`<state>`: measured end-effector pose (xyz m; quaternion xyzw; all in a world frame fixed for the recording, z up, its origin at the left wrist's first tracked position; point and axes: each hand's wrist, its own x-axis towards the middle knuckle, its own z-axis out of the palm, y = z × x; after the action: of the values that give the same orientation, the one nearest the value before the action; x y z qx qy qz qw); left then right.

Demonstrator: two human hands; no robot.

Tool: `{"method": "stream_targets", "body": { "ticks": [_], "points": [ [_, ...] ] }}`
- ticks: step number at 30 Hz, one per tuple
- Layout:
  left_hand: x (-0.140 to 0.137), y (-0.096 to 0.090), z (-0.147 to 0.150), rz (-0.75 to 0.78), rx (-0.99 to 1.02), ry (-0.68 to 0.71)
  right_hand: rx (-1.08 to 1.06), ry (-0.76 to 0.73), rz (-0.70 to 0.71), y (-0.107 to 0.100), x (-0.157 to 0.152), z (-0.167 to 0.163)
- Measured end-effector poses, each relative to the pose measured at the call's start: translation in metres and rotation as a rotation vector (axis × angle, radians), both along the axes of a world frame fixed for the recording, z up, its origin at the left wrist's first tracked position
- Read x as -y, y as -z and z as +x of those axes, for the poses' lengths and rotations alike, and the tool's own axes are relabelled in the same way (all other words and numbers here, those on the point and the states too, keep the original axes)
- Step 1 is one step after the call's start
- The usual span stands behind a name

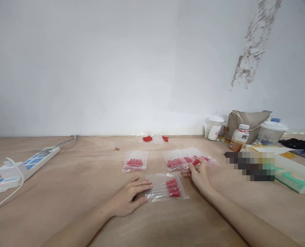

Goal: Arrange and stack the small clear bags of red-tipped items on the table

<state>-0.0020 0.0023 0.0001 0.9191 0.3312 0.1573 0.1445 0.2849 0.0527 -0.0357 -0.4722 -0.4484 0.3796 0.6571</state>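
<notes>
My left hand (129, 197) lies flat on the table, fingers resting on the left edge of a clear zip bag (166, 187) that holds several red-capped pieces. My right hand (199, 173) pinches one red-capped piece (195, 162) just above the bags to the right. Behind it lies a spread of clear bags (187, 158) with red pieces inside. Another filled bag (135, 161) sits further left. Loose red pieces (147, 138) and a few more (165, 138) lie near the wall.
A white power strip (23, 166) with a cable lies at the left. At the right stand lidded cups (215, 127), a bottle (239, 138), a beige bag (247, 123), a plastic container (271, 133) and a tissue pack (295, 175).
</notes>
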Motion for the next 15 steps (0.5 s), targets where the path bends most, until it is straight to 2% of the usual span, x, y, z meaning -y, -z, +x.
{"method": "stream_targets", "body": {
  "ticks": [5,15],
  "points": [
    [0.000,-0.002,0.000,-0.012,-0.008,0.004,-0.103,-0.201,-0.081,0.002,0.012,-0.004],
    [0.000,-0.001,-0.001,-0.020,-0.045,-0.006,0.176,-0.503,-0.176,-0.007,0.017,0.009]
  ]
}}
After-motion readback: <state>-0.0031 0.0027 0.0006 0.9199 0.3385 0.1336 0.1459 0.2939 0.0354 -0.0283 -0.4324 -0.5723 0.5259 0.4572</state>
